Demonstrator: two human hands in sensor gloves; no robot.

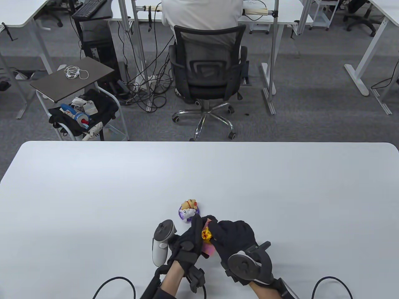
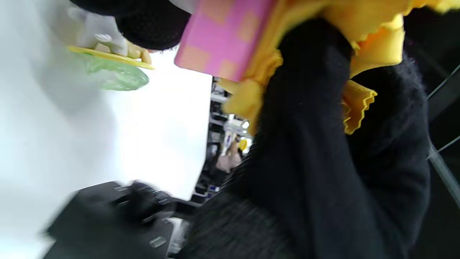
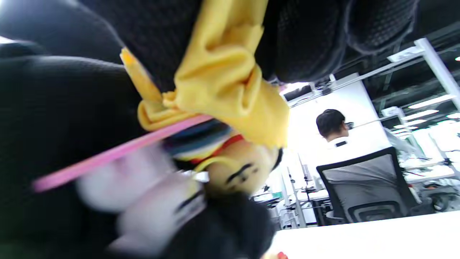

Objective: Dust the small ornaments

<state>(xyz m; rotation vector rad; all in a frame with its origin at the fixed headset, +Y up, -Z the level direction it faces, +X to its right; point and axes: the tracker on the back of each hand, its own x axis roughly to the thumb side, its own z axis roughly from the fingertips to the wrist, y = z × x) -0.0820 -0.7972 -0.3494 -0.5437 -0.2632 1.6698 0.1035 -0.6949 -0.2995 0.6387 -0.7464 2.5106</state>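
My left hand [image 1: 190, 238] holds a small figure ornament on a flat pink base [image 1: 208, 249] just above the table's near edge. My right hand [image 1: 225, 233] grips a bunched yellow cloth [image 1: 205, 234] and presses it against that ornament. The left wrist view shows the pink checked base [image 2: 222, 36] with the cloth [image 2: 373, 46] wrapped over it. The right wrist view shows the cloth [image 3: 222, 72] on top of the figure's yellow face [image 3: 240, 172]. A second ornament, a bear on a purple base [image 1: 189, 209], stands on the table just beyond my hands.
The white table [image 1: 93, 193] stretches wide to the left, right and far side. Black glove cables [image 1: 113, 285] lie at its near edge. Beyond the table, a person sits in a black office chair [image 1: 207, 78], and a side cart [image 1: 82, 115] stands at the left.
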